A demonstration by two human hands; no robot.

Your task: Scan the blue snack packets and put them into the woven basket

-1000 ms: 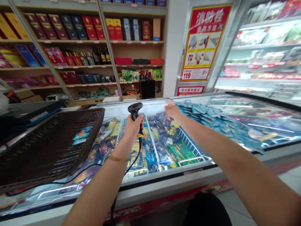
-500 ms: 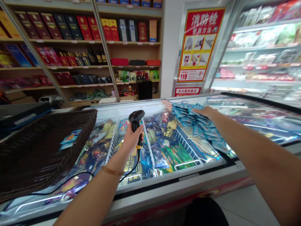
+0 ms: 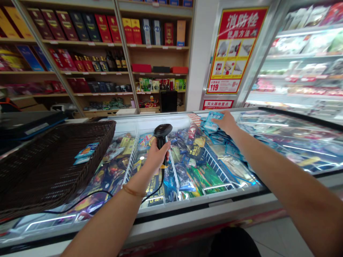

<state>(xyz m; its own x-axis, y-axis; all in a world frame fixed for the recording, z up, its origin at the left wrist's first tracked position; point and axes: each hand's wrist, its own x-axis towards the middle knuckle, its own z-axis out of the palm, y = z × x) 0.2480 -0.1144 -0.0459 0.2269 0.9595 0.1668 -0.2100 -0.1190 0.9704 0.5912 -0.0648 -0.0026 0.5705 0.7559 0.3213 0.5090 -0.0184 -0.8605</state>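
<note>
My left hand (image 3: 158,151) is wrapped round the handle of a black barcode scanner (image 3: 163,131), held upright over the chest freezer; its cable (image 3: 158,189) trails down and off to the left. Between the thumb and fingers of my right hand (image 3: 225,122) is a small blue packet (image 3: 212,119), lifted at the far end of a pile of similar blue packets (image 3: 233,148). The pile lies on the freezer's glass top, partly hidden behind my right forearm. Several more packets (image 3: 86,153) lie in a dark brown wicker basket (image 3: 105,142) on the left.
Under the glass, the chest freezer (image 3: 187,210) holds bagged goods in white wire baskets (image 3: 174,171). Behind it stand wooden shelves (image 3: 158,51) with boxes and bottles. A red and yellow poster (image 3: 235,50) hangs on the wall, and a lit display fridge (image 3: 302,55) is at the right.
My right hand has drawn a blue packet up off the pile, moving slightly left and upward. My left hand still holds the scanner. The whole view has shifted a little.
</note>
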